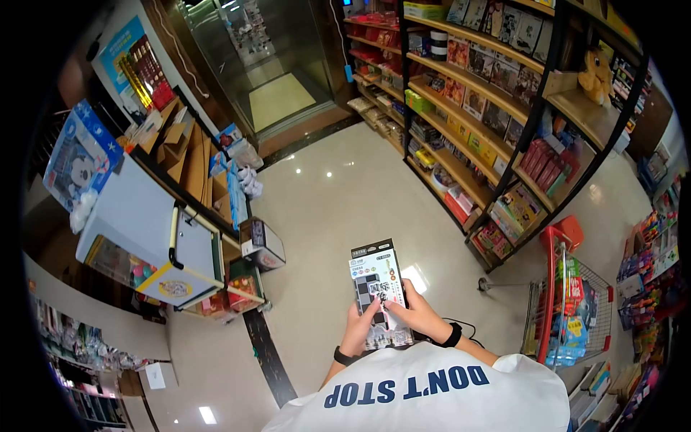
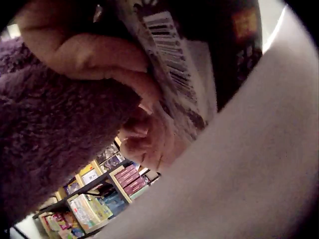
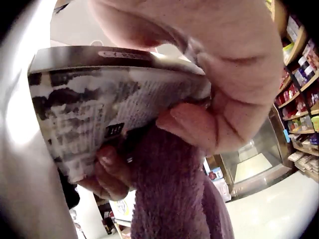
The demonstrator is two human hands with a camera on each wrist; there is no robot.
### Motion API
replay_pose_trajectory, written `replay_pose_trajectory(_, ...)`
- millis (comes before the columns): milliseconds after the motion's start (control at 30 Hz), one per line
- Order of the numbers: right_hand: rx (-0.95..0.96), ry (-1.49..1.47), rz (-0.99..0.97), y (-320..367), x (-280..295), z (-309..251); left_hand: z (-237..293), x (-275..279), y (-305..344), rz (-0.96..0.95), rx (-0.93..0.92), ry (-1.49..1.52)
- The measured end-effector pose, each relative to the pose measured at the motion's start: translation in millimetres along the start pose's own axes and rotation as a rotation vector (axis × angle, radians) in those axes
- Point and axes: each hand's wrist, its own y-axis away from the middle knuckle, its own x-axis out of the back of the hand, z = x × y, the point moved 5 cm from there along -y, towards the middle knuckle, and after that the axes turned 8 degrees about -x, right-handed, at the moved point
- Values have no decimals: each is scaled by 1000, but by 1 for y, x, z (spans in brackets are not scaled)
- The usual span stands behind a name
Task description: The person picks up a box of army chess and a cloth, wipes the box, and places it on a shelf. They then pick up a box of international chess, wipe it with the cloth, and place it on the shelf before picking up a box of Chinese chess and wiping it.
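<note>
In the head view a flat chess-set box (image 1: 373,270) with checkered squares and Chinese lettering stands tilted before the person's white shirt. The left hand (image 1: 356,330) grips its left edge, thumb across the printed front. On the opposite edge the right hand (image 1: 423,317) holds on likewise, both thumbs nearly meeting. The left wrist view shows the left hand's fingers (image 2: 89,59) curled behind the box, beside a barcode (image 2: 172,59). Fingers of the right hand (image 3: 239,84) wrap the box's printed back (image 3: 89,109) in the right wrist view. Purple fuzzy fabric (image 3: 169,189) partly covers the view there.
Wooden shelves (image 1: 461,129) of books and boxes line the right side. A red-handled shopping cart (image 1: 572,309) with packets stands at lower right. On the left is a grey-white cabinet (image 1: 137,209) with a blue toy box (image 1: 83,155) on it. Ahead is a metal elevator doorway (image 1: 273,86).
</note>
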Motion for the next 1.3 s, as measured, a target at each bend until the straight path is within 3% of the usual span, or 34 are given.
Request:
replay_pose_trajectory(300,98,49,33,-90,92,-46,39,-65,-127,-112,-32,-29)
replay_pose_trajectory(567,-4,-98,223,-110,156,-26,31,-126,-193,-326,61,-124)
replay_pose_trajectory(700,-9,-196,311,-132,177,-13,22,-144,-231,-408,112,-160)
replay_pose_trajectory(800,-16,-229,332,-156,190,-24,39,-156,-264,-487,46,-158)
replay_pose_trajectory(933,-19,-158,393,-185,212,-50,61,-172,-313,-563,107,-168)
replay_pose_trajectory(1033,-14,-165,440,-204,226,-73,69,-185,-346,-619,21,-204)
replay_pose_trajectory(1300,-25,-209,445,-247,244,-66,62,-186,-395,-648,39,-188)
